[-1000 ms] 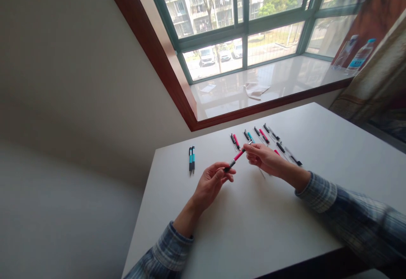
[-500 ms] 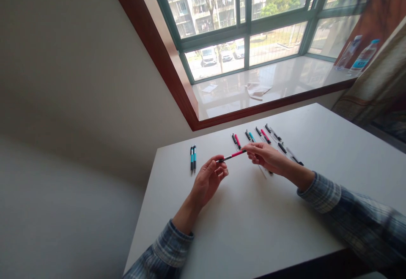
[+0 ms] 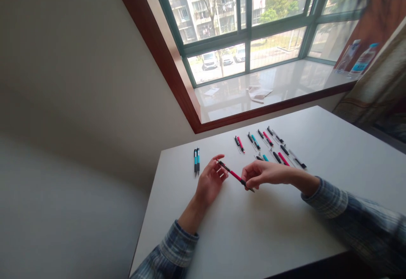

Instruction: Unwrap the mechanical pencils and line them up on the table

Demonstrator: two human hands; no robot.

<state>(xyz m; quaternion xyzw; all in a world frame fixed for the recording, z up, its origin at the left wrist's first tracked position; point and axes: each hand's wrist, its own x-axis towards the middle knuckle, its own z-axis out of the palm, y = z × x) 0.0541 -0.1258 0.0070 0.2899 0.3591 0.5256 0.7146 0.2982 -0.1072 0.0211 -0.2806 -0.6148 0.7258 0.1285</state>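
Note:
A red and black pen is held between my two hands, slanting with its pointed tip down to the right. My right hand pinches it near the tip. The fingers of my left hand are closed around its upper end. Two blue and black pens lie side by side on the white table, left of my left hand. Beyond my right hand lie pen parts in small groups, among them a red barrel, a blue barrel and a black piece.
My right hand partly covers the nearest parts, including another red barrel. Behind the table, a windowsill holds a crumpled cloth and plastic bottles. A curtain hangs at the right, and a wall rises at the left.
My right hand has moved down and toward me, so the pen now slants down to the right instead of up. More loose parts behind that hand have come into view.

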